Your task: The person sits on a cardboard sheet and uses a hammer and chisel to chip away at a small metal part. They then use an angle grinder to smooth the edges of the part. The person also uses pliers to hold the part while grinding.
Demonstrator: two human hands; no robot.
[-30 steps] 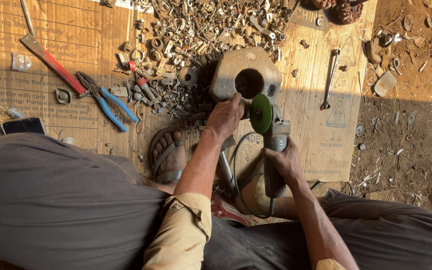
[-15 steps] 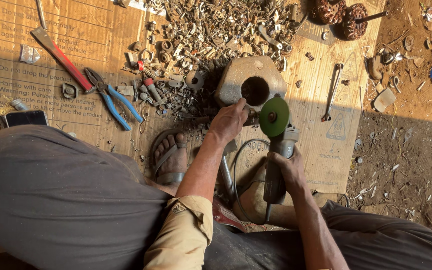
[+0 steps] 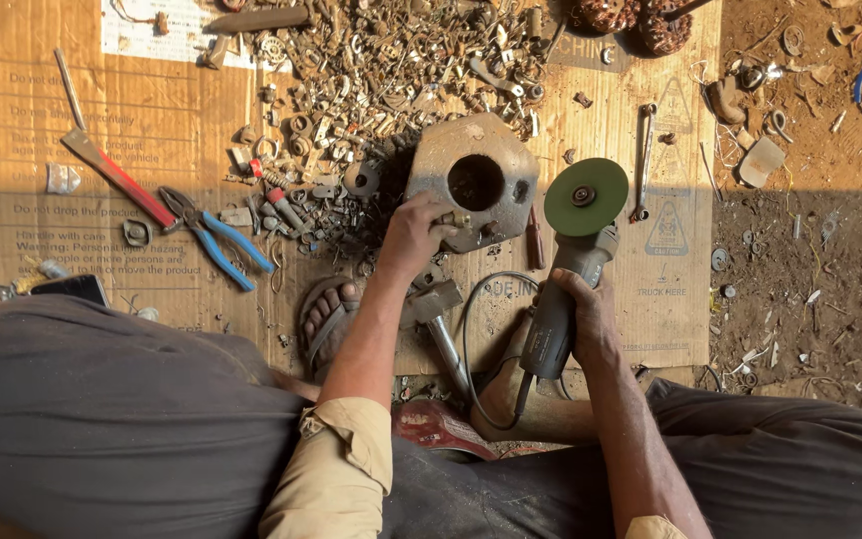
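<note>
Cardboard sheet (image 3: 650, 299) on the floor carries a grey metal housing (image 3: 476, 180) beside scrap bolts (image 3: 381, 60). Left hand (image 3: 413, 235) has its grip clamped on the housing's lower edge. Right hand (image 3: 581, 314) grips tight around an angle grinder (image 3: 569, 269), green disc just right of the housing.

Ground: you sit over bare brown dirt (image 3: 810, 299), littered with small scraps and wire at its right side.
Cover: flattened cardboard sheets (image 3: 152, 120) spread on the dirt, printed, creased, reaching the top and left edges.
Light: hard sun on the cardboard's far half; your shadow darkens the near half.
Clutter: heap of metal scrap (image 3: 391, 60) along the cardboard's top edge; blue-handled pliers (image 3: 214, 235) near its left side.
</note>
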